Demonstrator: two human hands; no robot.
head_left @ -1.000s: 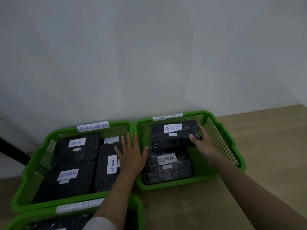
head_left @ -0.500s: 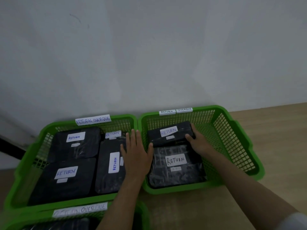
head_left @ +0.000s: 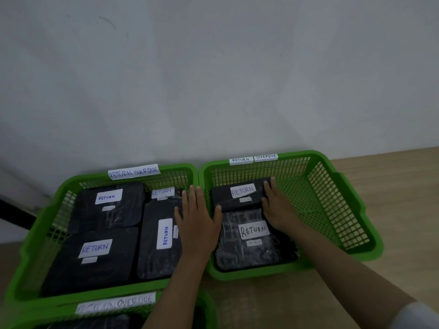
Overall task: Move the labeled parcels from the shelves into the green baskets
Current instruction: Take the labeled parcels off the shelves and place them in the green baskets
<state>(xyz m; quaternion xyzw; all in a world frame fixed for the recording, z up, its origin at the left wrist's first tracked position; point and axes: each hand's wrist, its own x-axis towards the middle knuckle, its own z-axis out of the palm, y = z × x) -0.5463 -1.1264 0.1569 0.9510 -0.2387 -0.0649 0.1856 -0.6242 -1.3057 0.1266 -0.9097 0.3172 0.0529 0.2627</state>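
The left green basket (head_left: 71, 186) bore a white strip on its far rim reading "RETURN OVERDUE" (head_left: 133, 172). Four black parcels in it each carried a white label reading "RETURN": far left (head_left: 108, 196), far right (head_left: 162, 192), near left (head_left: 95, 248), and one turned sideways (head_left: 165, 234). The right green basket (head_left: 332, 186) had two rim tags, "RETURN" (head_left: 240, 160) and "OVERDUE" (head_left: 266, 157); its two parcels read "RETURN" (head_left: 242, 191) and "RETURN" (head_left: 253, 230). A third basket's rim strip (head_left: 116, 305) at the bottom edge showed a legible "OVERDUE".

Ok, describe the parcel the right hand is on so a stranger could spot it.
Find the right-hand green basket, against the wall. Two black parcels lie in its left half; take the far parcel, nearest the wall, under the right hand. It is the smaller one, overlapping the near parcel.
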